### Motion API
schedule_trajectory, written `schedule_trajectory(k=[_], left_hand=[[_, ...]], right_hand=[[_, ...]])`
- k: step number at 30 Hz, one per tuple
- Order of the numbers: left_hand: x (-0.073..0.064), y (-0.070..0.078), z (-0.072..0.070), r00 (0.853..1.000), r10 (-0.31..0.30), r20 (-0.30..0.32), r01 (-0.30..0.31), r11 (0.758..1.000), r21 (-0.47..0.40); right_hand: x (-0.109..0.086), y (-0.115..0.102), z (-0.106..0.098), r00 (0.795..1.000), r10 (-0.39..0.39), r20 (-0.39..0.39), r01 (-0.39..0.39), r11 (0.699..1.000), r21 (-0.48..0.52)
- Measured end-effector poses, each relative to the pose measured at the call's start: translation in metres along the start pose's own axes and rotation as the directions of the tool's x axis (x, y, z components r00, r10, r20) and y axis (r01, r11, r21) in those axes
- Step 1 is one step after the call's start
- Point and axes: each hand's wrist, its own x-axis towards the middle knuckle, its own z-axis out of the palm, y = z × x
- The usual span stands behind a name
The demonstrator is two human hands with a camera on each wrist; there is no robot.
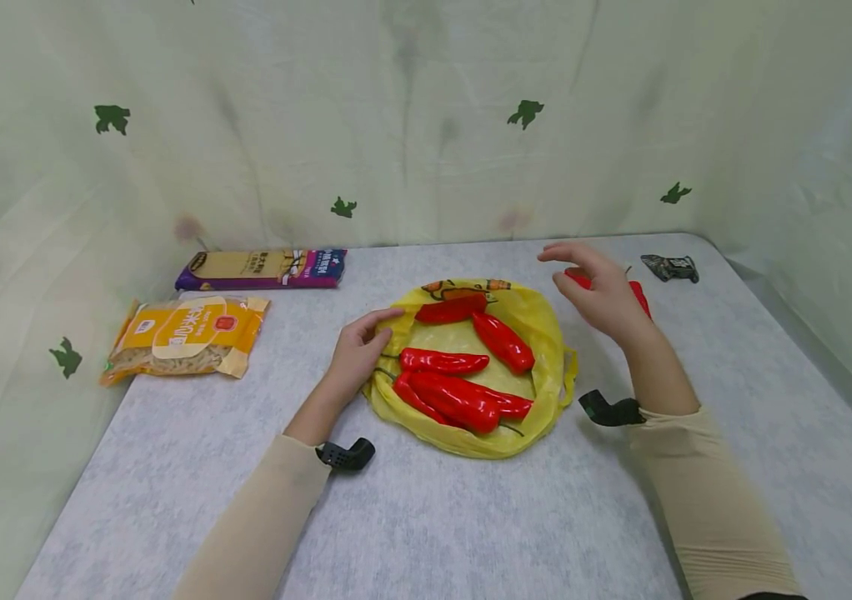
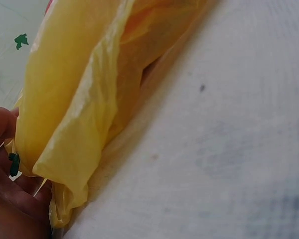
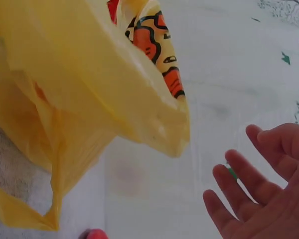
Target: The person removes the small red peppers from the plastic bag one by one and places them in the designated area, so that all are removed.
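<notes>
A yellow plastic bag (image 1: 426,433) lies with its mouth spread wide, its rim folded outward and an orange print at the back. Several glossy red peppers (image 1: 456,400) are inside it. My left hand (image 1: 357,350) holds the bag's left rim, fingertips over the edge beside a green stem (image 2: 14,164). To the right of the bag, my right hand (image 1: 600,292) is raised with fingers spread and nothing in them, as the right wrist view shows. Behind that hand, partly hidden by it, more red pepper (image 1: 639,297) shows on the table.
At the back left lie a long purple packet (image 1: 268,269) and an orange-yellow food packet (image 1: 189,337). A small black packet (image 1: 670,267) lies near the back right corner of the table (image 1: 471,533). Pale curtains (image 1: 441,125) with green leaf prints surround it.
</notes>
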Motion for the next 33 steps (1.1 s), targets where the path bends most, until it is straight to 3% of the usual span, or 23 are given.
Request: schedule_trajectory(k=[6, 12, 17, 23, 33], left_hand=[[0.002, 0.0, 0.001, 1.0, -0.023, 0.009, 0.023, 1.0, -0.002], [0.003, 0.002, 0.001, 0.999, -0.038, 0.017, 0.038, 0.999, -0.008], [0.001, 0.0, 0.0, 1.0, -0.029, 0.009, 0.029, 1.0, -0.006], [0.001, -0.001, 0.0, 1.0, -0.007, 0.004, 0.007, 1.0, 0.004], [0.001, -0.001, 0.0, 1.0, -0.001, 0.006, 0.001, 1.0, 0.009]], right_hand=[[-0.001, -0.003, 0.008, 0.996, -0.081, 0.026, 0.082, 0.996, -0.019], [-0.002, -0.01, 0.014, 0.992, -0.094, 0.089, 0.097, 0.995, -0.023], [-0.003, -0.015, 0.019, 0.978, -0.093, 0.188, 0.095, 0.995, -0.001], [-0.003, -0.022, 0.027, 0.945, -0.1, 0.311, 0.089, 0.995, 0.05], [-0.009, -0.03, 0.045, 0.868, -0.146, 0.475, 0.127, 0.989, 0.073]])
